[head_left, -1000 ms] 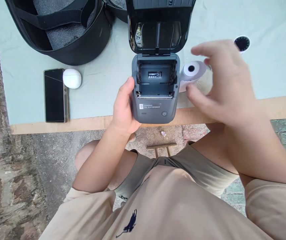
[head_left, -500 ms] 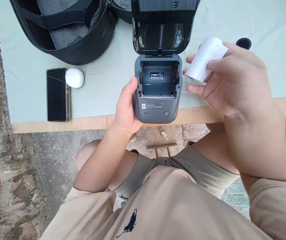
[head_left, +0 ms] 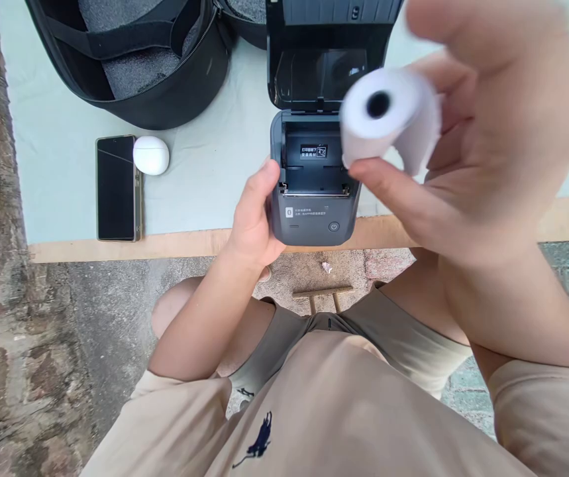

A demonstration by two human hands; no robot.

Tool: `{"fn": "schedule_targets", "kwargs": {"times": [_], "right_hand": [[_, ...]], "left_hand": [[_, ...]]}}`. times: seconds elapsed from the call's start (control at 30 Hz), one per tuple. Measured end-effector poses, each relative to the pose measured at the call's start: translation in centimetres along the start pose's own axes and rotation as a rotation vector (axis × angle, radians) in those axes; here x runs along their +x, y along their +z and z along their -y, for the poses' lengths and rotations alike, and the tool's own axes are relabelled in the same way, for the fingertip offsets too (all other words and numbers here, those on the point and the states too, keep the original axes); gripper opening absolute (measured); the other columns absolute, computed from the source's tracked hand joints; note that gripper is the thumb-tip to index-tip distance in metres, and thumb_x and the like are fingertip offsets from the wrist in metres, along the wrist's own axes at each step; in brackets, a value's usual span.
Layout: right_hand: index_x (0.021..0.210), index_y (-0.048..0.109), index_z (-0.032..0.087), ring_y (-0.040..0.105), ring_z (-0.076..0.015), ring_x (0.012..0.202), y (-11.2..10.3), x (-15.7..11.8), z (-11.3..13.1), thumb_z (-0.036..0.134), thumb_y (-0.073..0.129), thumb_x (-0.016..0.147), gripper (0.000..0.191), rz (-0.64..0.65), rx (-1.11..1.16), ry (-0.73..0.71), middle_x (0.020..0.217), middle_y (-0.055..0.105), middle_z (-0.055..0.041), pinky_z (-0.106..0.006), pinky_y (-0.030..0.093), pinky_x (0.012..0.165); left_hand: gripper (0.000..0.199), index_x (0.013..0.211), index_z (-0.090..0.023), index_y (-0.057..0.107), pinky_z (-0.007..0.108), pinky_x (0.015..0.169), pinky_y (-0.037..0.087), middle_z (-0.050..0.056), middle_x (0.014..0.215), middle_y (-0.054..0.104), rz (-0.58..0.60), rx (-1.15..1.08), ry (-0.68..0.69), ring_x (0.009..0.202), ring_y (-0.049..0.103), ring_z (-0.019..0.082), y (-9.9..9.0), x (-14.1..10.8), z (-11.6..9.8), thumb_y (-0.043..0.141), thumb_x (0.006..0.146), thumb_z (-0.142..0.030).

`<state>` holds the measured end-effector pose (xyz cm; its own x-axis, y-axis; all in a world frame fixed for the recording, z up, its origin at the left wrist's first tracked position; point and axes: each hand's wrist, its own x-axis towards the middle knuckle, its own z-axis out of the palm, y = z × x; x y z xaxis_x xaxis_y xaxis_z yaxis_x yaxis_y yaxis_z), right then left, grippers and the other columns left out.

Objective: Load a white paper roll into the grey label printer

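A dark grey label printer [head_left: 309, 215] stands at the table's front edge with its lid [head_left: 334, 66] swung up and its paper bay uncovered. My left hand [head_left: 257, 212] grips the printer's left side, thumb along the wall. Above the bay's right side, my right hand [head_left: 483, 146] holds a white paper roll [head_left: 363, 126], pinched near its lower edge by the thumb. The roll's end with its dark core hole faces me, and a loose flap of paper curls off its right side. Part of the bay and lid is hidden behind the roll.
An unzipped black case [head_left: 175, 99] with grey foam lies at the back left. Left of the printer are a phone [head_left: 115, 189] and a white earbud case [head_left: 152, 156] touching it. The table's wooden edge [head_left: 189, 248] runs just before my body.
My right hand has risen and turned the paper roll so its core end faces me. The roll has shifted left, over the printer's right side. My left hand keeps its grip.
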<state>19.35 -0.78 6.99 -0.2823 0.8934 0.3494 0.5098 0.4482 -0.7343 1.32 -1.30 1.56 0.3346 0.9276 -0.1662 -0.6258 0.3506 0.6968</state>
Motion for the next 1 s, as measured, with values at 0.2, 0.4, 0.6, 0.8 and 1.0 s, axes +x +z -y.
{"fn": "schedule_targets", "kwargs": {"times": [0.2, 0.4, 0.6, 0.8, 1.0], "right_hand": [[0.099, 0.055, 0.021, 0.064, -0.0158, 0.09, 1.8, 1.3, 0.6, 0.028, 0.053, 0.086, 0.015, 0.015, -0.467, -0.115, 0.104, 0.066, 0.0001, -0.03, 0.048, 0.074], [0.091, 0.054, 0.021, 0.067, -0.0169, 0.083, 1.7, 1.5, 0.2, 0.023, 0.054, 0.083, 0.009, 0.028, -0.555, -0.12, 0.095, 0.069, 0.0021, -0.029, 0.041, 0.06], [0.094, 0.056, 0.023, 0.068, -0.0227, 0.092, 1.8, 1.4, -0.1, 0.021, 0.054, 0.081, 0.013, 0.061, -0.56, -0.089, 0.101, 0.07, 0.0021, -0.036, 0.049, 0.068], [0.084, 0.062, 0.024, 0.065, -0.0213, 0.095, 2.3, 1.4, -1.1, 0.028, 0.054, 0.088, 0.01, 0.019, -0.514, -0.2, 0.101, 0.07, 0.0032, -0.038, 0.052, 0.08], [0.086, 0.062, 0.025, 0.065, -0.0167, 0.087, 2.5, 0.1, -1.3, 0.029, 0.058, 0.086, 0.005, -0.009, -0.355, -0.421, 0.091, 0.07, 0.0025, -0.035, 0.052, 0.076]], "left_hand": [[0.024, 0.104, -0.019, 0.062, 0.038, 0.099, 0.053, 0.002, 0.088, 0.071, -0.091, 0.08, -0.001, 0.119, 0.062, 0.023, -0.4, 0.0, 0.3, 0.055, 0.086, -0.035], [0.022, 0.105, -0.022, 0.057, 0.032, 0.092, 0.055, 0.0, 0.091, 0.07, -0.101, 0.132, -0.005, 0.113, 0.065, 0.021, -0.1, 0.0, 0.0, 0.056, 0.086, -0.033], [0.029, 0.108, -0.022, 0.053, 0.033, 0.093, 0.055, 0.003, 0.102, 0.069, -0.075, 0.205, -0.003, 0.119, 0.062, 0.022, 0.0, -0.2, 0.0, 0.06, 0.083, -0.036], [0.02, 0.103, -0.022, 0.057, 0.033, 0.098, 0.052, 0.001, 0.092, 0.069, -0.117, 0.153, 0.01, 0.12, 0.061, 0.021, -0.1, -0.1, 0.1, 0.054, 0.086, -0.031], [0.025, 0.099, -0.021, 0.059, 0.036, 0.1, 0.052, 0.004, 0.1, 0.07, -0.062, 0.109, 0.019, 0.126, 0.057, 0.025, 0.1, -0.1, -0.1, 0.052, 0.086, -0.042]]}}
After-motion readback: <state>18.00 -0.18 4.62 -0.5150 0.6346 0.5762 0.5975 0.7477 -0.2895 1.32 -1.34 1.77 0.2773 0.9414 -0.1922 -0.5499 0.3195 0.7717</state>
